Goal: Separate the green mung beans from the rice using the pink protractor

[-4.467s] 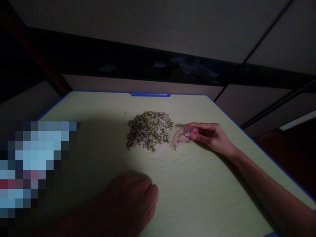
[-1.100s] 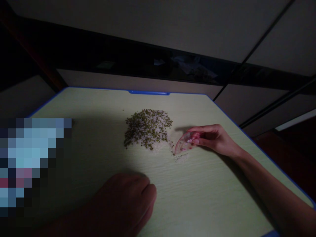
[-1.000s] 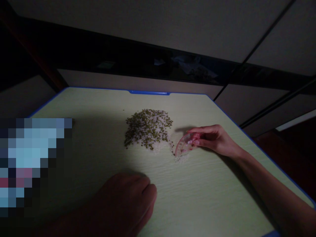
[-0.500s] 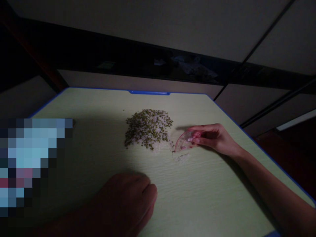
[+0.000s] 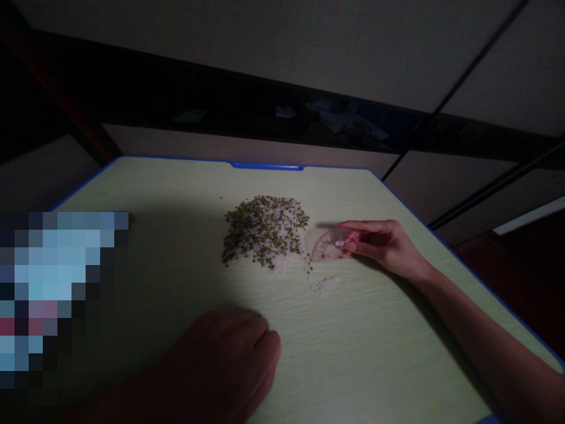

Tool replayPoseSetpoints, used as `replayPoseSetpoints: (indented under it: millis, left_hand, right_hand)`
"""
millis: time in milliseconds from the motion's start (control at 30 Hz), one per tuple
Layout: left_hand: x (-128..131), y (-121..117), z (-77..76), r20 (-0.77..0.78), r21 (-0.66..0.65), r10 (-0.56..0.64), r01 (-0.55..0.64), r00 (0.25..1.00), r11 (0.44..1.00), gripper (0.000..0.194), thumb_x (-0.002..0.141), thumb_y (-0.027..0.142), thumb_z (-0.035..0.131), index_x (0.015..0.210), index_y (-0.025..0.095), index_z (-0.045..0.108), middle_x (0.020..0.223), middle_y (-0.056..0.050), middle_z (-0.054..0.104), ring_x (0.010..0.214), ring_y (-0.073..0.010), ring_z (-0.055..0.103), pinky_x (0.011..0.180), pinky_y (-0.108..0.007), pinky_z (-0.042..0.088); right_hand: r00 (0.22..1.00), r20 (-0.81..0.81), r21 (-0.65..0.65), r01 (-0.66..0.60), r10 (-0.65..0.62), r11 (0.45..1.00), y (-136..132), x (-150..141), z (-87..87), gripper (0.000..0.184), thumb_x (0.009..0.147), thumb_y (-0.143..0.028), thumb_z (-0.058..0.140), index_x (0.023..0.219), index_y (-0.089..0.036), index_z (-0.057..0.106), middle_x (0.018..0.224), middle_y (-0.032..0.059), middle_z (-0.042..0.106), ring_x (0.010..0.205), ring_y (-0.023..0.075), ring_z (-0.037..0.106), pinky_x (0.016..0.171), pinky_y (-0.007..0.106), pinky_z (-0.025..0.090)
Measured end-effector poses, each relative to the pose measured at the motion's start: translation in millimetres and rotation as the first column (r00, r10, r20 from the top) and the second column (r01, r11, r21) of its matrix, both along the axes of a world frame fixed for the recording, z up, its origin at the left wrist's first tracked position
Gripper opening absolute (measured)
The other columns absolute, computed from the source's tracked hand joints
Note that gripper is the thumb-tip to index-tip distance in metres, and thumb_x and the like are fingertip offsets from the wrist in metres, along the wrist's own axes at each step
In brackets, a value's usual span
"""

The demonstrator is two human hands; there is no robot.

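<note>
My right hand (image 5: 384,244) pinches a clear protractor (image 5: 329,244) with pink edges between thumb and fingers. The protractor is tilted just above the table, right of a heap of mixed green beans and white rice-like grains (image 5: 267,229). A small white patch of grains (image 5: 325,284) lies below the protractor, apart from the heap. Closer to me, my left hand (image 5: 233,353) rests on the table as a closed fist in shadow. Nothing shows sticking out of it, and its palm side is hidden.
The pale table (image 5: 344,347) has a blue rim and a blue strip (image 5: 267,166) at its far edge. Behind it stand pale cabinet panels (image 5: 282,41) with a dark open shelf (image 5: 220,94). A pixelated patch (image 5: 57,265) covers the left side.
The protractor's lower edge has tilted up slightly, away from the small white patch of grains. My left hand and the heap look unchanged.
</note>
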State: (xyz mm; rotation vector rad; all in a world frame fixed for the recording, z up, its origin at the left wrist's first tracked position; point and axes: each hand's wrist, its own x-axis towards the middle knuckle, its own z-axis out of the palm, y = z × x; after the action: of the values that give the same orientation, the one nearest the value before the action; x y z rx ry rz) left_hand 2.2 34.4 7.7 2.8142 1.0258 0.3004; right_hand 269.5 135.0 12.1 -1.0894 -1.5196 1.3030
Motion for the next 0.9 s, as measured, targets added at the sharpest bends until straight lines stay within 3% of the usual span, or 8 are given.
replayPoseSetpoints:
  millis: [300,600,900]
  left_hand:
    - [-1.9,-1.8,-6.0,0.023,0.019,0.004,-0.005,1.0,1.0,0.018,0.076,0.007,0.04,0.066,0.021,0.046,0.061,0.003,0.054,0.051,-0.0126,0.043,0.05,-0.028,0.028]
    - [-0.2,-0.6,-0.1,0.0,-0.007,0.004,-0.004,1.0,1.0,0.017,0.074,0.007,0.042,0.066,0.021,0.048,0.061,0.003,0.055,0.051,-0.0122,0.044,0.05,-0.027,0.03]
    - [0.1,-2.1,-0.9,0.003,0.003,0.012,-0.012,1.0,1.0,0.018,0.076,0.006,0.04,0.066,0.02,0.047,0.061,0.003,0.055,0.051,-0.0121,0.044,0.051,-0.027,0.031]
  right_hand:
    - [0.999,0.008,0.008,0.031,-0.031,1.0,1.0,2.8,-1.4,0.033,0.059,-0.006,0.073,0.086,-0.025,0.074,0.076,-0.0015,0.073,0.06,0.0066,0.061,0.057,0.017,0.049]
    - [0.997,0.029,0.038,0.073,-0.075,0.997,1.2,0.8,-1.5,0.032,0.057,-0.009,0.075,0.087,-0.021,0.074,0.065,-0.0016,0.068,0.055,0.0071,0.058,0.053,0.019,0.047]
    - [0.998,0.045,0.073,0.035,-0.039,0.997,-0.1,-1.7,-5.6,0.031,0.06,-0.012,0.074,0.091,-0.02,0.073,0.066,-0.0007,0.068,0.055,0.0083,0.056,0.053,0.022,0.047]
